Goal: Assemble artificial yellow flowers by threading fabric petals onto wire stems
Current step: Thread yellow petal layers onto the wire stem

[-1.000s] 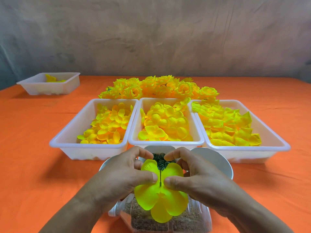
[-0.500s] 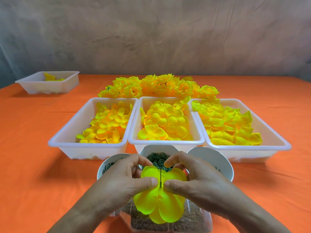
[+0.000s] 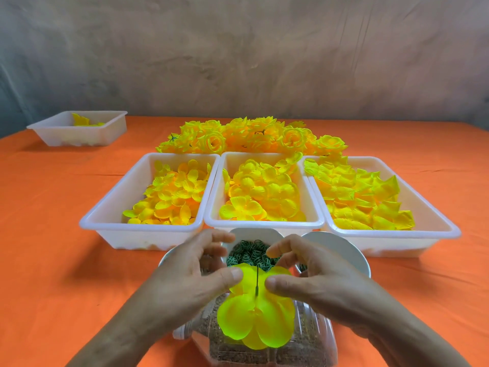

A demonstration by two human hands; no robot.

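Desk (image 3: 53, 234) under an orange cloth fills the frame. At upper left a small white tray (image 3: 79, 137) holds a few yellow petals. Three larger white trays sit side by side at centre: the left tray (image 3: 137, 228), the middle tray (image 3: 264, 224) and the right tray (image 3: 397, 235), each heaped with loose yellow petals. Behind them lies a pile of finished yellow flowers (image 3: 251, 136).

At lower centre, the left hand (image 3: 185, 282) has its thumb laid on the upper left edge of a yellow petal piece (image 3: 256, 319), with its fingers curled behind, so it pinches the fabric. A thin wire stem (image 3: 257, 280) stands upright through the middle of the petal piece, between the two thumbs. The right hand (image 3: 317, 282) pinches the upper right edge the same way.

Just beyond the fingers a white bowl (image 3: 254, 230) holds small green pieces (image 3: 251, 255), and a second bowl (image 3: 338, 247) shows to its right. Under the petal piece, at the bottom edge, sits a clear container (image 3: 304, 348) of brown grains.
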